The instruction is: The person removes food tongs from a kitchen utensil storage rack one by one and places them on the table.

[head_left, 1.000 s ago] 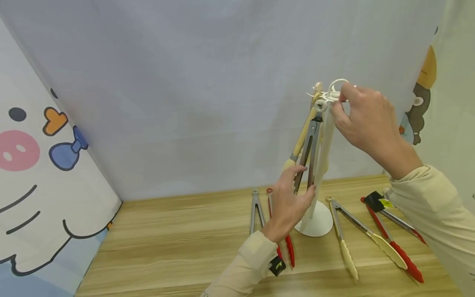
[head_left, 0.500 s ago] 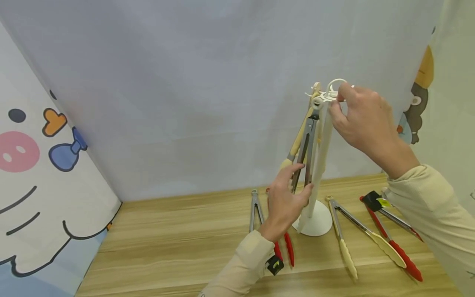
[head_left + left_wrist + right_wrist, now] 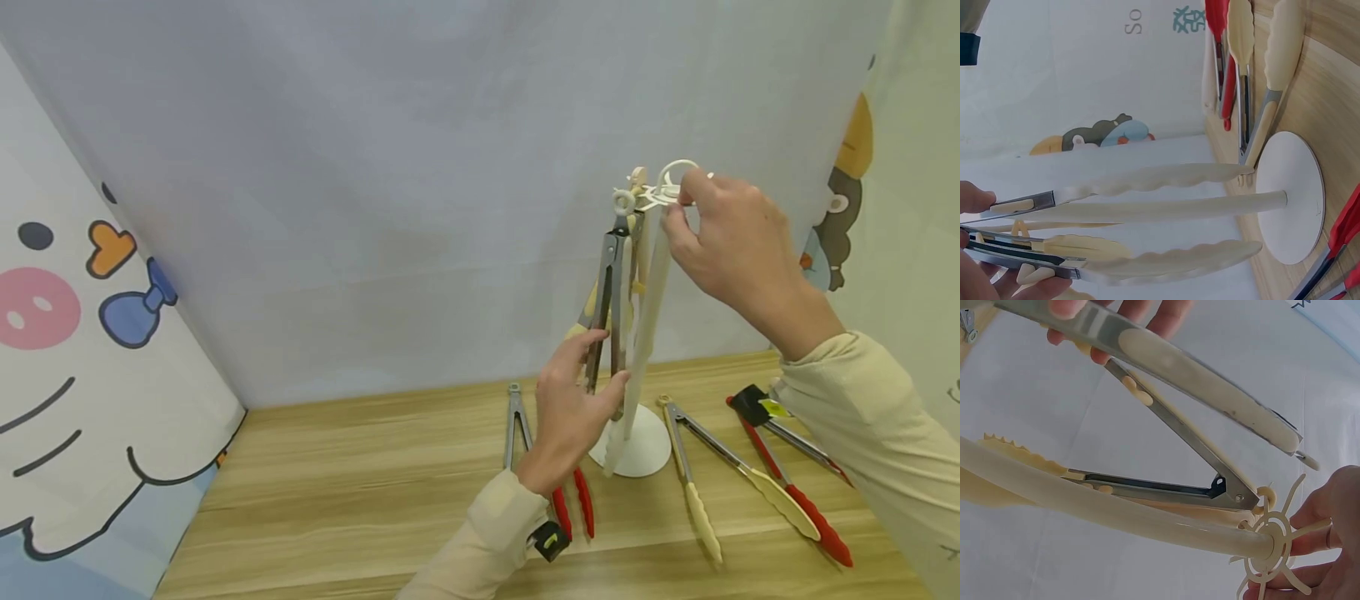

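Observation:
My left hand (image 3: 566, 408) grips a pair of tongs (image 3: 611, 275) with steel arms and cream tips, held upright with the ring end on top. That ring end stands just left of the white stand's hooked top (image 3: 662, 196). My right hand (image 3: 738, 242) pinches that top at its right side; in the right wrist view the fingers lie behind the spoked hook ring (image 3: 1270, 547). Another pair of cream tongs (image 3: 1185, 495) hangs from one hook, behind the held pair. The stand's pole (image 3: 1210, 206) rises from a round white base (image 3: 647, 454).
Red-handled tongs (image 3: 584, 504) and grey-topped tongs (image 3: 514, 417) lie left of the base. To its right are cream tongs (image 3: 701, 521) and red tongs (image 3: 825, 525) on the wooden table (image 3: 337, 500). A pale cloth backdrop (image 3: 420, 208) stands behind.
My left hand has moved the tongs slightly left and their ring end a little up, away from the stand's hooked top. The right hand keeps its hold on the top.

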Demonstrator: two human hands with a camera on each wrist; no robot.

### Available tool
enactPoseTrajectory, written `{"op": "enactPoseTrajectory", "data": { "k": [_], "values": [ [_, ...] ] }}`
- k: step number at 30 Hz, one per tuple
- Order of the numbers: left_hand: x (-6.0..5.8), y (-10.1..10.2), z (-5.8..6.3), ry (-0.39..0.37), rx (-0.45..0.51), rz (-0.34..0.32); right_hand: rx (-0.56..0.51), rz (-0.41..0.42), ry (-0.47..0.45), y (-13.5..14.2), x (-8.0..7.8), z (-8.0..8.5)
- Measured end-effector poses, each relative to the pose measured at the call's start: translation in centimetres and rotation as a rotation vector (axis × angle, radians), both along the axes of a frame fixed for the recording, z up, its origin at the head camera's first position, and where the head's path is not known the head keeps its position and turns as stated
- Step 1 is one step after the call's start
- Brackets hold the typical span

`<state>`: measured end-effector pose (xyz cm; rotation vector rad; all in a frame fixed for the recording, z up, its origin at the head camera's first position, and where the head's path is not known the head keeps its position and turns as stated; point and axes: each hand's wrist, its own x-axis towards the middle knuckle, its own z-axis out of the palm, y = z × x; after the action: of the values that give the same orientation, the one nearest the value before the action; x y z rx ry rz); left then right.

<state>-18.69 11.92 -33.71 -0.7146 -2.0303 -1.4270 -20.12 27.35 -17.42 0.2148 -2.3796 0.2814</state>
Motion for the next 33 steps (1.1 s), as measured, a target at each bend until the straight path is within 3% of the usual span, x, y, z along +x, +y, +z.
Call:
{"op": "enactPoseTrajectory", "data": {
  "k": [5,15,23,33],
  "values": [
    [0.3,-0.6,0.4,-0.016,0.023,-0.008,-0.003,0.001,-0.007,0.0,0.0,0.0],
    [0.8,-2.2,0.8,-0.121,0.056,-0.035,-0.009,0.007,0.005,-0.1,0.0,0.0],
    [1.1,-3.2,0.7,-0.126,0.025,0.008,-0.014,0.004,0.011,-0.1,0.0,0.0],
    [1.2,-4.4,0.8,-0.180,0.048,0.010,-0.016,0.005,0.007,-0.1,-0.1,-0.1]
  ]
}}
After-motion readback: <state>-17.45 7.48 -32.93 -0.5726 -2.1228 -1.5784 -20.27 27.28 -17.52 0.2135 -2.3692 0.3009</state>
